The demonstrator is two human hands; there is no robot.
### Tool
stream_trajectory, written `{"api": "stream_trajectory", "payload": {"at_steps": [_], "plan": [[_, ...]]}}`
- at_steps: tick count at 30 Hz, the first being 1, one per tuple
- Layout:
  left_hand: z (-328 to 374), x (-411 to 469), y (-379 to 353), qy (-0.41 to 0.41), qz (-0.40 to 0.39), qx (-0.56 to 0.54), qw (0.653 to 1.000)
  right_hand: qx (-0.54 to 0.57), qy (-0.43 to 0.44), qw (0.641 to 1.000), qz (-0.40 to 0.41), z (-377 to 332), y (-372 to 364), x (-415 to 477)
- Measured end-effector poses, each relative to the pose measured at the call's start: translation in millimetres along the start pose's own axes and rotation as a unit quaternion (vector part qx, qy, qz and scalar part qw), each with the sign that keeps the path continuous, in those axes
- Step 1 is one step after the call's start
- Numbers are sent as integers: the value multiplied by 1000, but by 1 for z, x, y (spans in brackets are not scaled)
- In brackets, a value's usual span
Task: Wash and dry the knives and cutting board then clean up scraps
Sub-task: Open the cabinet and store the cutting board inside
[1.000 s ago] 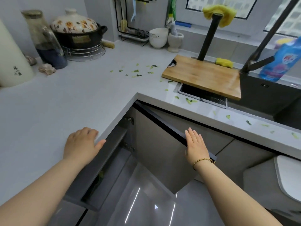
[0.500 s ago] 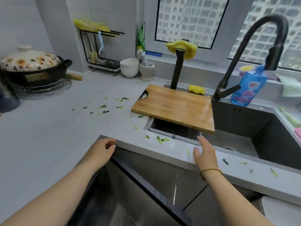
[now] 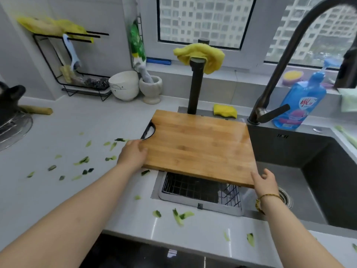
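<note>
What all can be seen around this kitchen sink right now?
cutting board: one, brown wood, over the left end of the sink
vegetable scraps: many, green, scattered on the counter
wire basket: one, dark, under the board
faucet: one, black, behind the sink
detergent bottle: one, blue, beside the faucet
cloth: one, yellow, draped behind the board
bowl: one, white, back of counter
left hand: one, grips board's left edge
right hand: one, at board's near right corner

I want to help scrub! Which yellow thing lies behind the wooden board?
The small yellow sponge on the sink ledge; the yellow cloth hangs over the black post.
</note>
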State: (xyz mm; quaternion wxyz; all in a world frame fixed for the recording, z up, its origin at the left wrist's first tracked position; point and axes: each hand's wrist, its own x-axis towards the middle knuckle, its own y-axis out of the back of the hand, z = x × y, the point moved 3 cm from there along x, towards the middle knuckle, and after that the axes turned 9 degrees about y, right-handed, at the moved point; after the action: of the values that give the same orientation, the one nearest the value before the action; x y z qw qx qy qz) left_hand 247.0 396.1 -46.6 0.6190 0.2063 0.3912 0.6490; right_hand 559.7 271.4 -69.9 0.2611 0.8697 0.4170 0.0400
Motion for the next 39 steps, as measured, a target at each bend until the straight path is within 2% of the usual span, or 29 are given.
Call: {"api": "stream_trajectory", "payload": {"at_steps": [5,8,12,17,22,27,30,35,39], "plan": [[18,61,-7,34,-33,72,996,-29,-73,997,5,-3,-4,24],[24,79,-17,54,-50,75,994,-20,-101,995,18,-8,-8,34],[27,90,-19,60,-26,58,996,13,-104,994,42,-9,-13,37],[32,92,-13,78,-14,2,997,73,-108,988,81,-11,-16,30],[26,97,-13,118,-20,-90,989,76,-84,988,107,-21,-9,23],[28,100,-5,210,-70,-212,952,78,-54,988,120,-28,0,18],[29,97,-3,198,-121,-276,933,85,-53,989,111,-26,4,9],[17,82,11,195,-171,-263,929,63,-33,993,95,-22,9,-2],[1,49,33,209,-209,-316,902,70,-33,995,62,-19,11,-6]]}}
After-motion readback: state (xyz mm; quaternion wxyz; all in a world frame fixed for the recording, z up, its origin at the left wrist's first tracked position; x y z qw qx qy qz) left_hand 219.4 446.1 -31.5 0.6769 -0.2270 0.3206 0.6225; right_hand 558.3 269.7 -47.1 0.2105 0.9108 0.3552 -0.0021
